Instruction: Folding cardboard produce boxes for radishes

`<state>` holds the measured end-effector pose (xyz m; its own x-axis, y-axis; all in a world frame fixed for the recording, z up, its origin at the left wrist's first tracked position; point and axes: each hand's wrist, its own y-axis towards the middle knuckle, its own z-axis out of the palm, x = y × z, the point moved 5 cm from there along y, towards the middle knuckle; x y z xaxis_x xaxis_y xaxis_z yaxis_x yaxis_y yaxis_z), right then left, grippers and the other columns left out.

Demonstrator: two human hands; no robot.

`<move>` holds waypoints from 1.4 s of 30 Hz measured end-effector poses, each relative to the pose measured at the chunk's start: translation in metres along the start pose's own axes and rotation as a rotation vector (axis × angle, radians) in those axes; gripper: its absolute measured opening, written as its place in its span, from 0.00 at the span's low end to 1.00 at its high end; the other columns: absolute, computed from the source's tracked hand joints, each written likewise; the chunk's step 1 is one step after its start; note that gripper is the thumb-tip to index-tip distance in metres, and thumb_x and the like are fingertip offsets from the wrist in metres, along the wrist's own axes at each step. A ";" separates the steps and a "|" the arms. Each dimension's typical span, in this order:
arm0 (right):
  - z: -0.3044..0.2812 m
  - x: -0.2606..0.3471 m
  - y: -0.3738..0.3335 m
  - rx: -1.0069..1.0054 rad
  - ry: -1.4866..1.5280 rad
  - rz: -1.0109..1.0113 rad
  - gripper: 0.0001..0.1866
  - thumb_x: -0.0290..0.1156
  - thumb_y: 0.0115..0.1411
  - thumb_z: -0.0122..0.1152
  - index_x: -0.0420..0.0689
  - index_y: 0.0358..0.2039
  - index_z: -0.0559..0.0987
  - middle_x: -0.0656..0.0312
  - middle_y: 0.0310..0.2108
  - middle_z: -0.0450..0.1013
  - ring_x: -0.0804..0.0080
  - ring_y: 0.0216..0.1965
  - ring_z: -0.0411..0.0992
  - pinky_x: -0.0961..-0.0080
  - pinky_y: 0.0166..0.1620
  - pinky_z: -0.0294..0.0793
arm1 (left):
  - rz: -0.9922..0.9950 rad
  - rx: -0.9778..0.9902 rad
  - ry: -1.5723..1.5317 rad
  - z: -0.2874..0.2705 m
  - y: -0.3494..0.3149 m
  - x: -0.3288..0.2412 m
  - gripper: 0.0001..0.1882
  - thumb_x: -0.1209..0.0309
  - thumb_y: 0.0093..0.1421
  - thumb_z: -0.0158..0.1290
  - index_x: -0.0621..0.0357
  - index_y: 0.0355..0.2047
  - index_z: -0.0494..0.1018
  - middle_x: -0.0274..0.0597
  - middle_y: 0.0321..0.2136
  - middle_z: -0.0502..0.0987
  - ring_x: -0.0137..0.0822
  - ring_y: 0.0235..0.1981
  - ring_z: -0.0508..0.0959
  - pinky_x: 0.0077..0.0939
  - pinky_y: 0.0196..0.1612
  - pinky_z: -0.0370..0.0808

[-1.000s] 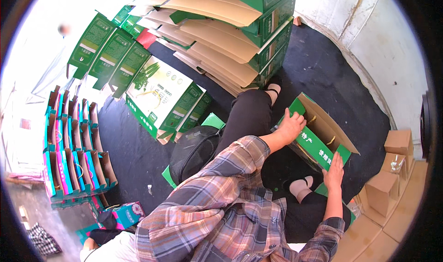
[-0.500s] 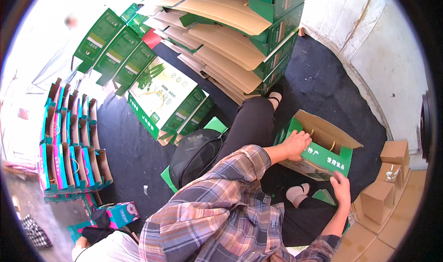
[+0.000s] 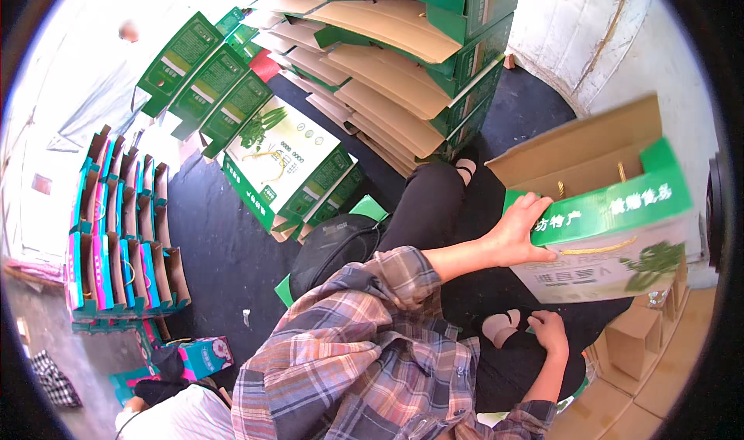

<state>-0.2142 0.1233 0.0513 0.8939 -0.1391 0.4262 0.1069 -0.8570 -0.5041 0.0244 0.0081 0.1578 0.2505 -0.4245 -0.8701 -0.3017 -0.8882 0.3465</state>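
Note:
My left hand (image 3: 521,232) is closed on the near left corner of an open-topped green and white carton (image 3: 597,265), thumb on its front panel, fingers over the top edge. Raised and tilted, the carton shows its brown inside, a lifted flap and yellow cord handles. Lower down, my right hand (image 3: 550,332) hangs apart from the carton, close to my shoe (image 3: 502,326), its fingers loosely bent. A small piece of green card (image 3: 531,330) shows beside those fingers, mostly covered by the hand. I see nothing held there.
A tall stack of green cartons (image 3: 395,60) stands ahead; more green and white cartons (image 3: 283,157) are left of it. Teal and pink cartons (image 3: 116,246) are stacked far left. A black bag (image 3: 337,246) lies by my leg. Brown boxes (image 3: 635,335) line the right; another person (image 3: 178,413) is lower left.
My left hand has lifted the carton off the dark floor covering and swung it up and right. My right hand has come away from the carton and moved slightly down and left.

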 end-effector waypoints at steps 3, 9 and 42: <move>-0.004 0.000 0.003 -0.073 0.006 0.001 0.15 0.31 0.49 0.60 0.36 0.37 0.79 0.47 0.32 0.76 0.55 0.36 0.75 0.70 0.42 0.73 | 0.040 -0.113 -0.099 -0.035 0.001 -0.032 0.44 0.57 0.37 0.66 0.69 0.51 0.60 0.53 0.40 0.65 0.47 0.45 0.67 0.36 0.49 0.65; -0.003 0.002 0.002 -0.069 0.065 0.042 0.20 0.31 0.49 0.60 0.34 0.42 0.76 0.46 0.34 0.76 0.57 0.37 0.76 0.69 0.42 0.73 | -0.168 -0.311 -0.501 -0.136 -0.020 -0.051 0.44 0.60 0.42 0.65 0.72 0.54 0.59 0.46 0.47 0.65 0.36 0.49 0.67 0.29 0.52 0.65; 0.005 -0.023 0.011 -0.092 0.080 0.105 0.23 0.30 0.52 0.59 0.37 0.49 0.72 0.49 0.35 0.76 0.60 0.37 0.75 0.70 0.43 0.72 | -0.483 -1.398 -0.852 -0.461 -0.348 0.202 0.25 0.56 0.61 0.45 0.61 0.52 0.65 0.48 0.48 0.72 0.48 0.47 0.73 0.47 0.51 0.68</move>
<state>-0.2312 0.1196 0.0324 0.8600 -0.2668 0.4350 -0.0292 -0.8768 -0.4799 0.6039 0.1506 0.0234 -0.5955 -0.2962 -0.7468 0.7413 -0.5610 -0.3686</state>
